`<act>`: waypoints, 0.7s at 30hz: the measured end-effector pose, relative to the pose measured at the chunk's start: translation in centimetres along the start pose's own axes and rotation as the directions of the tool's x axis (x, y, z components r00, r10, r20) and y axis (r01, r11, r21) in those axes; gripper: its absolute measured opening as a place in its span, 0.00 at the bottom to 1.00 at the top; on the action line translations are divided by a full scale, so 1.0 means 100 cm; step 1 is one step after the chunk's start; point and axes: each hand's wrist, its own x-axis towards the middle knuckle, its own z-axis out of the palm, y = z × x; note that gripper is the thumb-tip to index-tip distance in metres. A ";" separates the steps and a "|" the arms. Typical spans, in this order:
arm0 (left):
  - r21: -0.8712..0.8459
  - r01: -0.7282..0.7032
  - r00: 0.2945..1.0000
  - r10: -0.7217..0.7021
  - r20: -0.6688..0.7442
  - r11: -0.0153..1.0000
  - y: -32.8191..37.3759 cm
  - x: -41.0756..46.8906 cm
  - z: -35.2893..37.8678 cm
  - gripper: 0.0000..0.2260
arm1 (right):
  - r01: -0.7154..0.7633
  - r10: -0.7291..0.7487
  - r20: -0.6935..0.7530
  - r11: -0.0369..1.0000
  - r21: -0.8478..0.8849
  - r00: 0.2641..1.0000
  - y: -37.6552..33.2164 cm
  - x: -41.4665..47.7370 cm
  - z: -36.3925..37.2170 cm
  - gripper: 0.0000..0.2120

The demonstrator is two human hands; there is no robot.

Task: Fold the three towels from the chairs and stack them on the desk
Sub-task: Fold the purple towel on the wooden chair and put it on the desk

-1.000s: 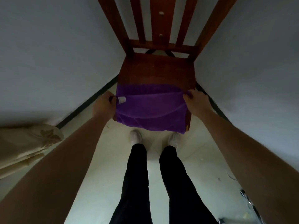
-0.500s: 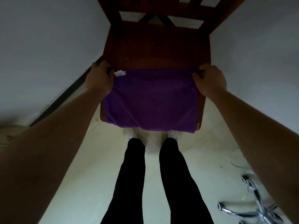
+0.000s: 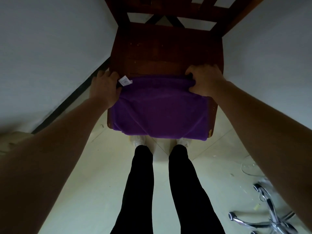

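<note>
Against half a second ago, my right hand (image 3: 204, 80) has slid inward along the far edge of the purple towel (image 3: 160, 108), so that corner is now bunched in a small roll, while my left hand (image 3: 104, 88) sits where it was beside the white label (image 3: 125, 81). The towel lies folded over the front half of the wooden chair seat (image 3: 165, 51), and its near edge hangs a little over the seat's front rim. Both my arms reach forward and down from the lower corners of the view, backs of the hands up. My left fingers are curled round the towel's far left corner. My right fingers and thumb are clamped on the gathered far right corner. The back half of the seat is bare dark wood with pale scuffs, and the slatted backrest (image 3: 170, 9) rises at the top. The chair stands in a corner between two pale walls (image 3: 50, 48) with a dark skirting. Below the seat I see my black trousers (image 3: 140, 191) and white shoes (image 3: 139, 141) on a light tiled floor (image 3: 94, 183). The chrome wheeled base of an office chair (image 3: 270, 217) is at lower right.
</note>
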 end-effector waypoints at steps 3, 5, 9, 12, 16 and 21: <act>-0.098 0.009 1.000 -0.011 -0.021 0.995 0.003 -0.003 0.001 0.11 | -0.009 0.006 0.029 0.997 0.083 1.000 0.003 -0.005 0.000 0.22; -0.163 -0.007 0.999 0.001 -0.036 0.987 0.004 -0.006 0.001 0.09 | -0.011 0.009 0.015 0.993 0.119 1.000 0.008 -0.010 0.001 0.18; -0.271 0.048 0.995 -0.069 -0.068 0.961 0.006 -0.021 -0.007 0.07 | -0.050 0.053 -0.017 0.987 0.154 0.998 0.014 -0.023 -0.009 0.12; -0.349 0.059 0.983 -0.115 -0.142 0.935 0.010 -0.031 -0.031 0.04 | -0.029 0.031 -0.012 0.994 0.110 0.999 0.016 -0.041 -0.029 0.14; -0.357 0.008 0.972 -0.091 -0.216 0.934 0.011 -0.041 -0.082 0.04 | -0.025 0.042 -0.146 0.993 0.115 0.988 0.008 -0.072 -0.067 0.16; -0.347 -0.046 0.916 -0.099 -0.388 0.937 0.022 -0.070 -0.158 0.06 | -0.003 0.096 -0.401 0.974 0.225 0.911 0.004 -0.123 -0.118 0.16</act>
